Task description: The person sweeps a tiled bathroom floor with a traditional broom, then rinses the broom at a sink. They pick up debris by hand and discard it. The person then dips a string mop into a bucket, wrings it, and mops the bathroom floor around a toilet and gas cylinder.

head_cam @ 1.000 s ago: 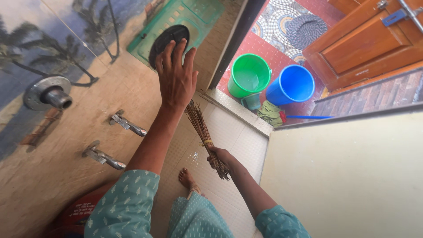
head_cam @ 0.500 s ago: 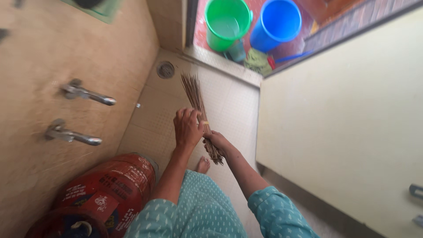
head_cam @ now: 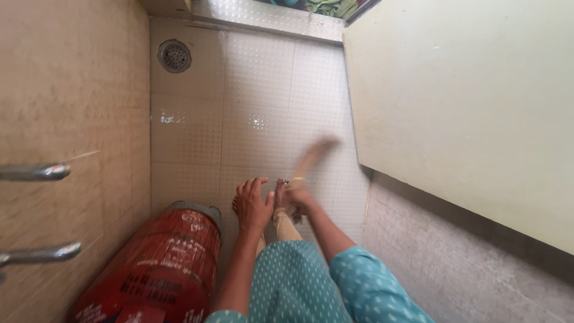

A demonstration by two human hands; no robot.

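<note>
My right hand (head_cam: 297, 197) grips a bundle of thin brown broom sticks (head_cam: 311, 157) near its yellow band; the sticks point away over the white tiled floor (head_cam: 257, 90) and are blurred by motion. My left hand (head_cam: 252, 205) is beside it with fingers spread, holding nothing, close to the broom's handle end. Both arms wear teal patterned sleeves. My bare foot shows just under the hands.
A red gas cylinder (head_cam: 158, 263) lies at the lower left against the beige wall. Two metal taps (head_cam: 36, 172) stick out of that wall. A round floor drain (head_cam: 174, 55) sits in the far corner. A pale wall (head_cam: 466, 101) closes the right side.
The view has tilted down to the floor. My left hand dropped from the wall to beside the broom. The broom has swung to the right and lower; the buckets have left the view.
</note>
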